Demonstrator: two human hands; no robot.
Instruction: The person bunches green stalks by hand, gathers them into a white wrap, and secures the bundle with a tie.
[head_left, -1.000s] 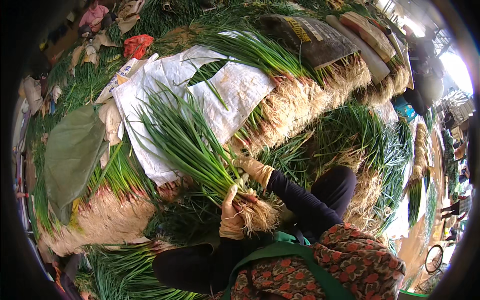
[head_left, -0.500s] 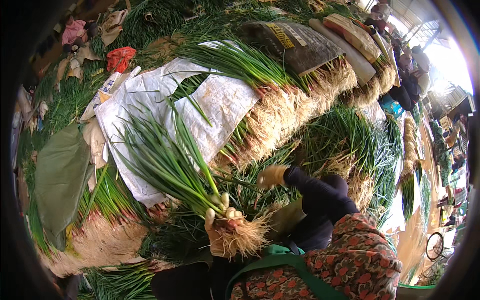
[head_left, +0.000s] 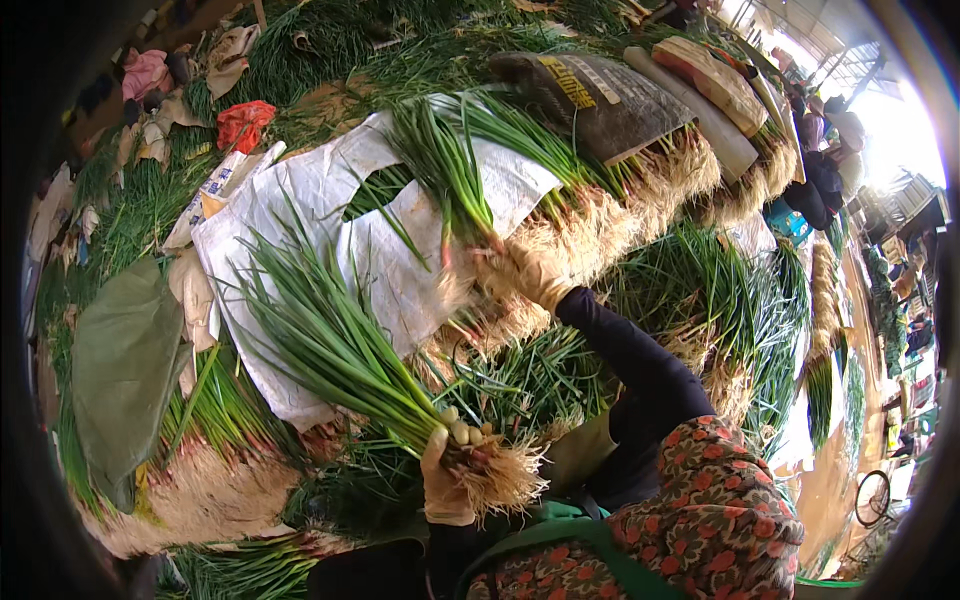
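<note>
My left hand (head_left: 448,485), in a pale glove, is wrapped round a bunch of green onions (head_left: 345,345) close to its bushy roots. The long leaves point up and left across a white sheet (head_left: 290,190). Farther off, my right hand (head_left: 538,278), also pale-gloved, grips a few other green onions (head_left: 447,170) near their reddish base. Their roots are blurred, and part of the fingers is hidden. Beside that hand lies a row of green onions with straw-coloured roots (head_left: 595,235), partly under the white sheet.
A dark printed sack (head_left: 600,100) covers more onions beyond my right hand. Left of me, a green cover (head_left: 120,370) lies by a rooted pile (head_left: 210,485). Loose green onions (head_left: 690,270) are heaped at right. A red plastic bag (head_left: 245,125) and other people are farther back.
My right hand has moved up and away from near the left-hand bunch to the covered row, and has taken hold of a few green onions. My left hand still holds its bunch.
</note>
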